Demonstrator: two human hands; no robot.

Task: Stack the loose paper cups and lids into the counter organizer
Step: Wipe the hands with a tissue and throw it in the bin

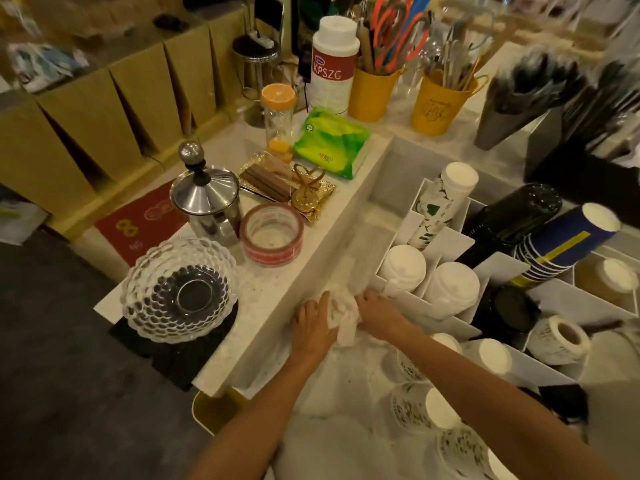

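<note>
Both hands [343, 318] gripping what looks like white lids [341, 311], organizer [450, 237] just right

Single view only: head-worn wide-angle camera, looks forward and steeply down over table [277, 306]. Close range; both forearms enter from bottom edge, hands near frame centre. White organizer [446, 244] fills right side, floor [52, 375] shows lower left. Frame edges bend and blur (wide lens). Far clutter along top edge soft, out of focus. No second view for overlap.
</note>
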